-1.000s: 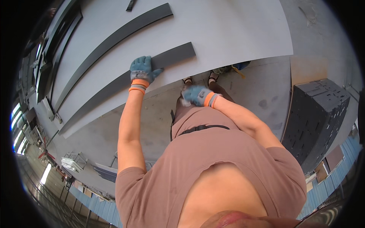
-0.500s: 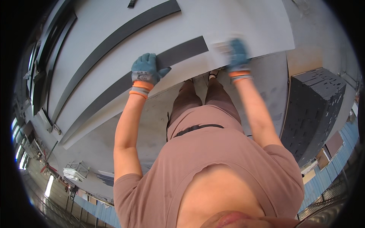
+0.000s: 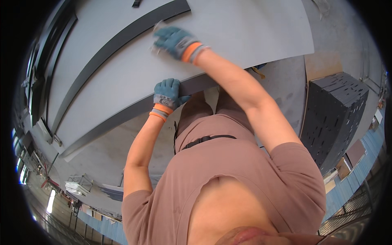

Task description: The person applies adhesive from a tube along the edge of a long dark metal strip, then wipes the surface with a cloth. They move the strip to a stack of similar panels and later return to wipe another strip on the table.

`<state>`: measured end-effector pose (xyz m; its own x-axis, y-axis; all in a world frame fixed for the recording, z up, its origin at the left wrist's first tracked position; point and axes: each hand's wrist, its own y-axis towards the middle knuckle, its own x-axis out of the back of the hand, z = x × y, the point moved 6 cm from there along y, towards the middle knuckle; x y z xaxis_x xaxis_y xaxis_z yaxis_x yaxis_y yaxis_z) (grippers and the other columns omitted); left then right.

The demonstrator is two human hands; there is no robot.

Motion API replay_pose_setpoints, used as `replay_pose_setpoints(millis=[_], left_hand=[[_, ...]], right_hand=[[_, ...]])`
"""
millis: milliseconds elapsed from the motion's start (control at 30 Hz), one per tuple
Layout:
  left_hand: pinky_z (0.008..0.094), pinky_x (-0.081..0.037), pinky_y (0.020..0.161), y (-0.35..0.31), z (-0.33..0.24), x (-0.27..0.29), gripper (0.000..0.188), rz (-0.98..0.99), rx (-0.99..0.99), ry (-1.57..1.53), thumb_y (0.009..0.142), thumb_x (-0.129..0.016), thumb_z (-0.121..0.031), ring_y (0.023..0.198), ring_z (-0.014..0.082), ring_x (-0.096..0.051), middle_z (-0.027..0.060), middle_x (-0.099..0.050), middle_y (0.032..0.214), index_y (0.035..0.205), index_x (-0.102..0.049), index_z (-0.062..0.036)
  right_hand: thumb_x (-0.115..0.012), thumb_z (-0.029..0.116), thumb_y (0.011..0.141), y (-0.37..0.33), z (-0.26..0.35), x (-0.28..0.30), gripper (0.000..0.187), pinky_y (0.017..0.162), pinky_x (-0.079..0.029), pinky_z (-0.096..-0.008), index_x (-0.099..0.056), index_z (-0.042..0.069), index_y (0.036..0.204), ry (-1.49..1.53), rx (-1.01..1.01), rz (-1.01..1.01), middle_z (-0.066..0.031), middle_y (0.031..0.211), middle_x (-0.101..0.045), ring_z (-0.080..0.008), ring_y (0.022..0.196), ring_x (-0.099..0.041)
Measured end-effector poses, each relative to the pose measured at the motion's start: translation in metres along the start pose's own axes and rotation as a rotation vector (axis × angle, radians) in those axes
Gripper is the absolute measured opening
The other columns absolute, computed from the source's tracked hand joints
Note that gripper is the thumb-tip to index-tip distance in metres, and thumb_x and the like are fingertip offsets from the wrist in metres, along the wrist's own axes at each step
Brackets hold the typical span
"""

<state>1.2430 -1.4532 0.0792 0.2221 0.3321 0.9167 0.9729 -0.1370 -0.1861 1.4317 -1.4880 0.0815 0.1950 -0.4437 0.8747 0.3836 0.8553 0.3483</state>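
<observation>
- Head view, upper middle of the frame: your right hand (image 3: 176, 41) now lies on the light grey panel (image 3: 253, 28), fingers together and curled over a small pale thing, a rag or pad I cannot make out.
- Half a second ago that hand was at the upper right, near the panel's near edge; it has swept leftward across the sheet, which reads to me as a wiping or rubbing stroke in progress.
- Centre of the frame: your left hand (image 3: 166, 94) has stayed put, fingers pressed together and folded over the dark strip (image 3: 122, 118) along the panel's near edge, steadying it.
- Upper left: a second dark strip (image 3: 122, 38) lies across the panel, well apart from both hands.
- Right of the frame: a dark perforated block (image 3: 335, 110) stands on the floor.
</observation>
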Motion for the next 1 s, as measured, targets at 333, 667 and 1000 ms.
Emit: replay_pose_setpoints(millis=[333,667,1000], left_hand=[[0.0462,-0.048,0.085,0.005,0.004,-0.005,0.074,-0.088,-0.036,0.003,0.065,-0.087,-0.053,0.099,0.0325,-0.063,0.0115,-0.062,0.112,0.115,-0.06,-0.0067],[0.0459,-0.047,0.087,0.004,0.003,0.001,0.071,-0.048,-0.041,0.014,0.068,-0.085,-0.055,0.099,0.0307,-0.063,0.0098,-0.062,0.11,0.116,-0.062,-0.0091],[0.0459,-0.049,0.084,0.003,0.0,0.004,0.072,-0.1,-0.038,0.018,0.065,-0.088,-0.052,0.096,0.0305,-0.065,0.0093,-0.065,0.109,0.116,-0.063,-0.0085]], right_hand=[[-0.051,0.017,0.099,-0.405,-0.292,0.256,0.03,0.088,-0.056,-0.039,-0.073,0.008,0.118,-0.234,-1.432,-0.01,-0.0135,0.112,-0.073,-0.026,0.098,-0.07],[-0.057,0.001,0.082,-0.057,-0.031,0.063,0.044,0.104,-0.051,-0.0396,-0.072,0.007,0.123,0.449,-0.299,0.495,-0.0157,0.128,-0.069,-0.0353,0.116,-0.066],[-0.062,0.015,0.092,-0.105,-0.03,0.077,0.023,0.079,-0.058,-0.0453,-0.073,0.0,0.104,-0.046,-0.262,1.359,-0.0188,0.106,-0.074,-0.0352,0.092,-0.073]])
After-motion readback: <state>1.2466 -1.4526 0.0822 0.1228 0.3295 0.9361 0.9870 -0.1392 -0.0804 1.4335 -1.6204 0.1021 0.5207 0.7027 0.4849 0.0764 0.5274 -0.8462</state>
